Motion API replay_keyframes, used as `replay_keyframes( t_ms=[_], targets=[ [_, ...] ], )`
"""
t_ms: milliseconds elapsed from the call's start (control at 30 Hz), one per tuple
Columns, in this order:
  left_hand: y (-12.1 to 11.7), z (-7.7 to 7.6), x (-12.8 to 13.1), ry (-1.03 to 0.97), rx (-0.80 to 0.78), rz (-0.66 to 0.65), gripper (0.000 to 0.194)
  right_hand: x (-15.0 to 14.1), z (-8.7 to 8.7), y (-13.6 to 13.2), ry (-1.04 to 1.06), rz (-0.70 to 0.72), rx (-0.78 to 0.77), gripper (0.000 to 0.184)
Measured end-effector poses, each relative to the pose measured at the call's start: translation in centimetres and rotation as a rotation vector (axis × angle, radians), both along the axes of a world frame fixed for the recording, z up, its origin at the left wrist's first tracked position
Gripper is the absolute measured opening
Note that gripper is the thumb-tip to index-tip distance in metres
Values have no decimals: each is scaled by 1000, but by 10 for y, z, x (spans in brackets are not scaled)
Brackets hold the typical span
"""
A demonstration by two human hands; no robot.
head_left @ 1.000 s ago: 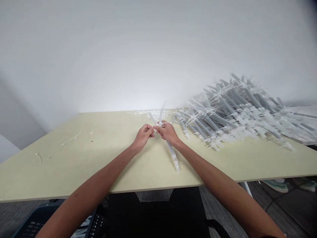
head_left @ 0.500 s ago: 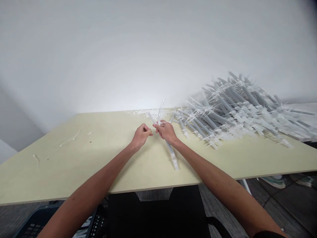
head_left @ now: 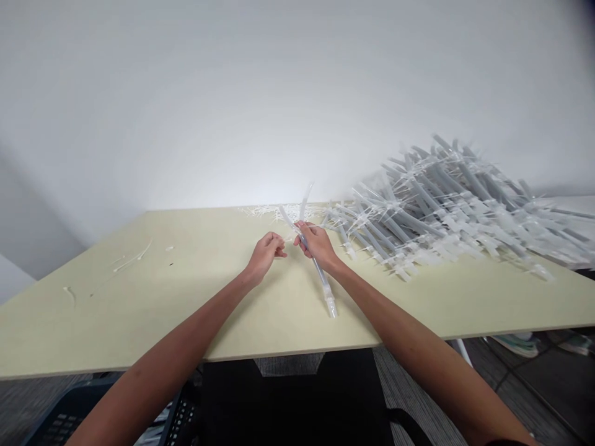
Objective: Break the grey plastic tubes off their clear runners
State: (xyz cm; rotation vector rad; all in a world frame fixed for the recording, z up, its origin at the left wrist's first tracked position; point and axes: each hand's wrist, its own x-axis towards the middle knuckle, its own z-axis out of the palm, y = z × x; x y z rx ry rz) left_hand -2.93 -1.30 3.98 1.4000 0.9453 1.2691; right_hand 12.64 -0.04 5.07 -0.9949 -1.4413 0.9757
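My right hand (head_left: 317,243) is closed around a translucent grey tube (head_left: 320,272), just below where it splits into two thinner clear branches. One branch (head_left: 306,199) rises up and right; the other leans left. At the tube's near end, a clear plastic connector (head_left: 330,305) points toward the table's front edge. To the left, my left hand (head_left: 266,255) is closed in a pinch. A thin whitish strand, seemingly a cable tie (head_left: 289,239), runs from its fingertips toward the branching point. Fingers partly hide the joint.
A large heap of similar tube assemblies (head_left: 418,204) covers the table's right side. Loose white cable ties (head_left: 267,211) lie spread at the back. A few stray ties (head_left: 134,257) rest on the left of the yellowish table (head_left: 176,322). A dark basket (head_left: 65,409) stands below.
The right hand has shifted its hold, and the tube now lies over its fingers. The left hand has loosened slightly and remains beside it. The branches have tilted a little right.
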Motion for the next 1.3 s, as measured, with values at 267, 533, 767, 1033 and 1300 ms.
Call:
replay_keyframes(
  t_ms=[267, 533, 767, 1033, 1300],
  targets=[
    [-3, 4, 4, -10, 19, -93, 36, -9, 2, -9, -56, 85, 44, 48],
    [-4, 6, 7, -24, 132, -109, 27, -10, 3, -12, -7, 170, 17, 49],
    [-6, 4, 5, 4, 92, -144, 35, -6, 9, -15, 125, 255, -79, 45],
    [-7, -4, 3, 156, 144, -130, 42, 0, 12, -11, 201, 252, -115, 38],
    [-15, 3, 5, 174, 187, -68, 40, -3, -1, -2, 38, 137, -28, 41]
  ],
)
